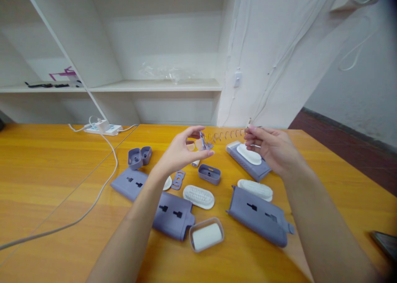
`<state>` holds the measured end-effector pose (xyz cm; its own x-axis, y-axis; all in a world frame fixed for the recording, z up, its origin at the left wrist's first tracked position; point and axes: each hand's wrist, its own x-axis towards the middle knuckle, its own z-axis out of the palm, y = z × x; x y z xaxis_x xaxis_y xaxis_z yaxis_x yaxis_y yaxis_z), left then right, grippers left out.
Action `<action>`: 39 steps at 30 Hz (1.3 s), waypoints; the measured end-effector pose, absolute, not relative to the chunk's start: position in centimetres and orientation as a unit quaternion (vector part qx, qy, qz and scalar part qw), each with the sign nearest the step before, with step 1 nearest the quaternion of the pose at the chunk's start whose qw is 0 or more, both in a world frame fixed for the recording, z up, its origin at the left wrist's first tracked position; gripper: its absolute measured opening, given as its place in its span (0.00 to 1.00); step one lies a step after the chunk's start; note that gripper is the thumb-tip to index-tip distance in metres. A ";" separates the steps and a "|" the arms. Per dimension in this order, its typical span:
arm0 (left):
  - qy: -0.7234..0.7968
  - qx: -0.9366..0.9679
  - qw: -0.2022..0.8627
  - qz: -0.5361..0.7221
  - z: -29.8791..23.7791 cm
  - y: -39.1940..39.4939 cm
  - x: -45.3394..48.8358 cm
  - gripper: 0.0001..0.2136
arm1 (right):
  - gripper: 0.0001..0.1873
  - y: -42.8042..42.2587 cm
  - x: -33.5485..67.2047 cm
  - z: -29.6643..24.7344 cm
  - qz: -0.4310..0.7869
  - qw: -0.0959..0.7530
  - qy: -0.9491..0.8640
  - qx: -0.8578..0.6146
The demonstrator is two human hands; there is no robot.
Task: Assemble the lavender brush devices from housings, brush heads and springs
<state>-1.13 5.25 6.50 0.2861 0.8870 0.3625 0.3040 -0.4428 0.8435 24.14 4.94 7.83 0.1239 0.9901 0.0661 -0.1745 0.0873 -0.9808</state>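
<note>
Between thumb and fingers, my left hand [182, 148] grips a small purple plastic part [202, 141] by its edges. A thin coil spring [228, 134] stretches sideways from that part to my right hand [268, 146], whose thumb and forefinger pinch its far end. Both hands are raised over the table. Below them are a small purple box [209, 174], a flat purple plate with cut-outs [178, 180] and a white oval bristled pad [199, 196]. Under my right hand lies a purple casing [263, 170] with a white oval pad [249, 154] on it.
Purple panels with dark slots [173, 215] lie left, partly behind my left arm; another slotted casing [259, 215] lies right. A clear tray [206, 234] holds a white block. Two joined purple cups [139, 157] stand left. A power strip [105, 129] and its cable lie at the back left.
</note>
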 end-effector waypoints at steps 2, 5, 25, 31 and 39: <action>0.417 0.726 0.327 0.439 6.7 5.3 -1.6 0.32 | 0.12 5.1 24.5 7.8 0.471 0.620 -0.414 -0.472; 0.438 0.714 0.307 0.451 7.1 5.5 -2.3 0.32 | 0.11 5.2 25.0 7.8 0.447 0.665 -0.366 -0.473; 0.425 0.800 0.215 0.365 4.5 4.1 2.5 0.37 | 0.18 5.3 20.8 5.5 0.438 0.499 -0.572 -0.481; 0.455 0.846 0.212 0.178 1.8 5.3 1.8 0.31 | 0.11 7.5 23.1 2.8 0.246 0.356 -0.676 -0.596; 0.458 0.880 0.118 0.052 1.0 4.7 2.6 0.27 | 0.06 7.6 22.0 0.3 0.210 0.225 -0.732 -0.608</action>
<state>2.62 4.66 1.02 0.5750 0.8180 -0.0167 0.7935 -0.5526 0.2548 21.98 7.65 0.30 -0.1595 0.9844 0.0741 0.7957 0.1726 -0.5806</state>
